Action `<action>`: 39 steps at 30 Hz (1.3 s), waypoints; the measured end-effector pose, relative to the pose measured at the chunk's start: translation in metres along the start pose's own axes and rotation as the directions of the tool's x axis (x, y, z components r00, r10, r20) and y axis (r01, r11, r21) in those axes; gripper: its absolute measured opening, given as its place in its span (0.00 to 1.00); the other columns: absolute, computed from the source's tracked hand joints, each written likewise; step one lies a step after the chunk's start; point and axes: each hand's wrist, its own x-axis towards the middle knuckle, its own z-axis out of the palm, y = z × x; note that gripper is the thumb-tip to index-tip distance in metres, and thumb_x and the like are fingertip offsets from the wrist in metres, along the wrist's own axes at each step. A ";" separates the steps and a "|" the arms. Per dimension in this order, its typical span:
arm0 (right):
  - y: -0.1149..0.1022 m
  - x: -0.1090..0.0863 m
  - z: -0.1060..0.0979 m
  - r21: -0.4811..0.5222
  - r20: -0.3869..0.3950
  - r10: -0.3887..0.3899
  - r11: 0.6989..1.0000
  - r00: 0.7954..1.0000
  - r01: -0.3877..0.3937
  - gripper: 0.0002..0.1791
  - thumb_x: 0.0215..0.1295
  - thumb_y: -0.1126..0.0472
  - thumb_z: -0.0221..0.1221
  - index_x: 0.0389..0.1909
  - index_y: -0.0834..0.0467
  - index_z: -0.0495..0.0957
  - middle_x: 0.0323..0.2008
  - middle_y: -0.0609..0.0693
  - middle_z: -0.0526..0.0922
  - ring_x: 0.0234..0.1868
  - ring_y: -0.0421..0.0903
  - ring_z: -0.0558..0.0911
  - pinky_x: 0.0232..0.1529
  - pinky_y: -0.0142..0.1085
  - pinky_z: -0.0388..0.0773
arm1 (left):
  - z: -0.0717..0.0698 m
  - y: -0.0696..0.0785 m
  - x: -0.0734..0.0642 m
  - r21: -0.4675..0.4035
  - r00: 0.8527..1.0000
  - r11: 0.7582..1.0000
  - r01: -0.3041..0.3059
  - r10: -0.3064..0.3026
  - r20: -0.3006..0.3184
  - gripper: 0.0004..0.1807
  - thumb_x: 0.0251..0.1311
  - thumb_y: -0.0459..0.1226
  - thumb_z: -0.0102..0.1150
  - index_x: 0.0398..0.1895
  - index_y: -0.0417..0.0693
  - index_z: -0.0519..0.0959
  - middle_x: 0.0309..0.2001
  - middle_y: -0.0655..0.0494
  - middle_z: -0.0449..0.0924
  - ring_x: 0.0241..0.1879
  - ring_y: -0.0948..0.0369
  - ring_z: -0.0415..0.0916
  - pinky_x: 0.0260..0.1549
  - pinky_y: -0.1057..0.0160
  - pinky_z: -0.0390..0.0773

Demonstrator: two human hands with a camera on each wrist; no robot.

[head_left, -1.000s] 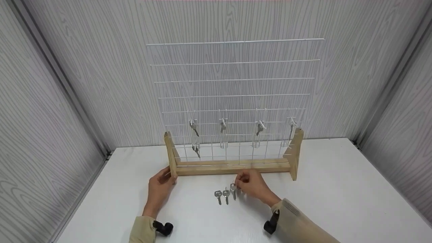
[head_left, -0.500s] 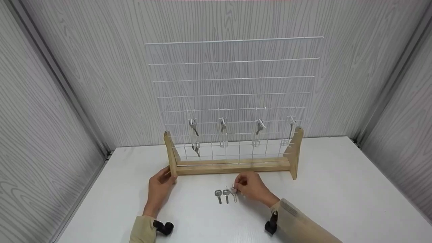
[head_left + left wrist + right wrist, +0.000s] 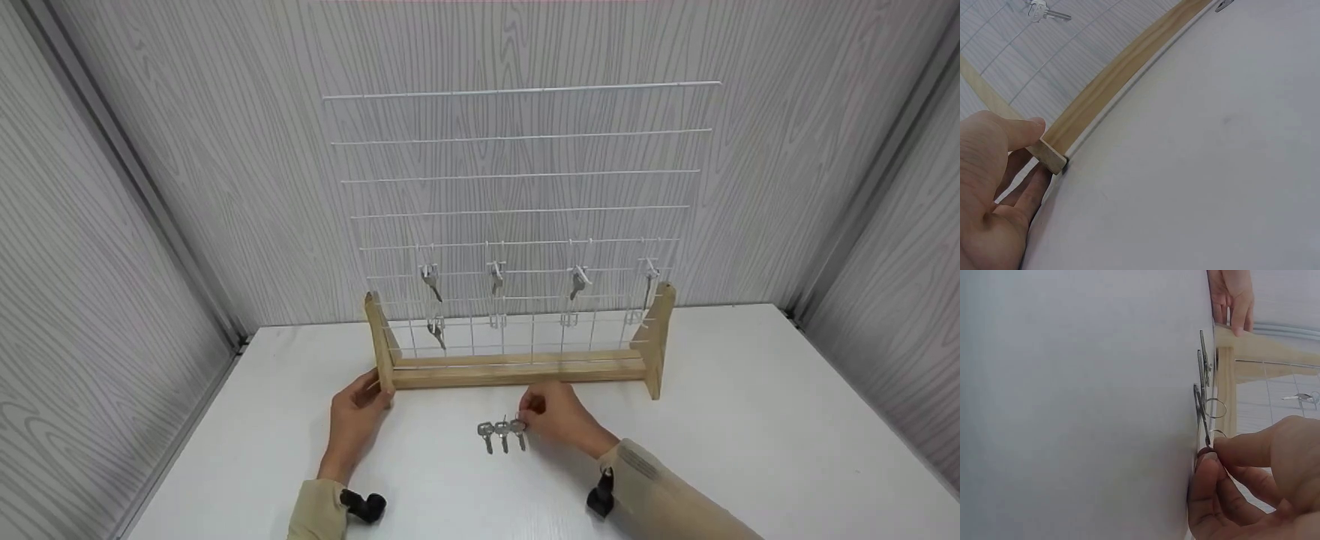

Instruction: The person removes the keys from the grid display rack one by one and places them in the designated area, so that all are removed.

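My left hand (image 3: 355,417) grips the foot of the left wooden end piece (image 3: 1047,154) of the rack, thumb in front and fingers behind. My right hand (image 3: 559,415) pinches the head of a silver key (image 3: 519,433) between thumb and fingertips, low over the white table. Two more keys lie in a row to its left, a middle key (image 3: 502,435) and a left key (image 3: 486,436). In the right wrist view a thin key ring (image 3: 1216,408) stands up beside the keys, and the pinched key (image 3: 1202,415) points away from my fingertips.
The rack's white wire grid (image 3: 525,176) rises behind the wooden base bar (image 3: 517,373). Several keys hang from its hooks, such as an upper right key (image 3: 577,282) and a lower left key (image 3: 436,334). A right wooden end piece (image 3: 655,345) closes the rack.
My right hand has drawn its key slightly left and down, straightening it next to the other two keys. The left hand keeps its grip on the rack.
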 end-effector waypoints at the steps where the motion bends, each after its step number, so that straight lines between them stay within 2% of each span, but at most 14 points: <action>1: -0.001 0.001 -0.001 -0.003 0.009 -0.008 1.000 1.000 0.008 0.05 0.68 0.72 0.67 0.32 0.61 0.86 0.30 0.49 0.86 0.31 0.41 0.80 0.30 0.28 0.78 | 0.000 0.000 0.000 -0.003 1.000 1.000 0.000 0.000 0.001 0.29 0.72 0.32 0.66 0.75 0.43 0.75 0.72 0.39 0.77 0.71 0.44 0.76 0.55 0.70 0.85; 8: -0.005 0.006 -0.003 -0.036 0.056 -0.005 0.999 0.998 0.007 0.06 0.69 0.72 0.66 0.33 0.63 0.89 0.29 0.50 0.88 0.30 0.40 0.79 0.29 0.28 0.75 | -0.001 -0.001 0.000 0.012 1.000 1.000 -0.020 0.020 0.001 0.28 0.72 0.32 0.65 0.75 0.42 0.75 0.71 0.38 0.77 0.71 0.44 0.76 0.56 0.72 0.84; 18: -0.005 0.007 -0.003 -0.040 0.045 0.007 0.999 0.999 -0.005 0.05 0.69 0.70 0.67 0.35 0.63 0.92 0.32 0.51 0.91 0.32 0.39 0.80 0.30 0.29 0.77 | -0.001 0.000 0.000 0.013 1.000 1.000 -0.019 0.019 -0.002 0.29 0.72 0.31 0.66 0.75 0.42 0.75 0.71 0.37 0.77 0.71 0.43 0.76 0.57 0.70 0.85; 25: -0.011 0.009 -0.009 -0.039 0.037 0.043 0.998 0.998 -0.042 0.06 0.73 0.67 0.65 0.40 0.61 0.91 0.36 0.48 0.89 0.35 0.42 0.81 0.33 0.32 0.81 | -0.001 0.001 -0.001 0.021 1.000 0.999 -0.026 0.026 -0.003 0.28 0.72 0.32 0.67 0.74 0.43 0.75 0.70 0.38 0.78 0.71 0.44 0.76 0.56 0.72 0.84; 30: -0.025 0.012 -0.017 -0.033 0.007 -0.012 0.999 1.000 0.013 0.05 0.74 0.65 0.66 0.43 0.61 0.90 0.38 0.49 0.89 0.37 0.43 0.83 0.35 0.36 0.83 | -0.001 0.001 -0.001 -0.003 1.000 1.000 -0.023 0.023 -0.001 0.28 0.72 0.32 0.67 0.74 0.43 0.76 0.71 0.38 0.77 0.71 0.43 0.76 0.57 0.70 0.85; 35: -0.041 0.015 -0.022 0.018 -0.047 -0.071 0.997 0.996 0.072 0.05 0.73 0.66 0.66 0.43 0.60 0.90 0.40 0.52 0.90 0.40 0.46 0.86 0.41 0.40 0.88 | -0.001 0.000 -0.002 -0.011 1.000 1.000 -0.011 0.011 -0.001 0.29 0.72 0.32 0.67 0.74 0.43 0.75 0.70 0.39 0.78 0.70 0.44 0.76 0.56 0.69 0.86; 39: -0.051 0.016 -0.024 0.062 -0.095 -0.088 0.994 0.992 0.094 0.06 0.73 0.68 0.65 0.45 0.59 0.89 0.43 0.56 0.90 0.42 0.48 0.88 0.43 0.43 0.90 | -0.001 0.000 -0.001 -0.032 1.000 0.999 0.004 -0.004 0.004 0.29 0.72 0.32 0.66 0.75 0.44 0.75 0.70 0.39 0.78 0.69 0.46 0.77 0.56 0.67 0.86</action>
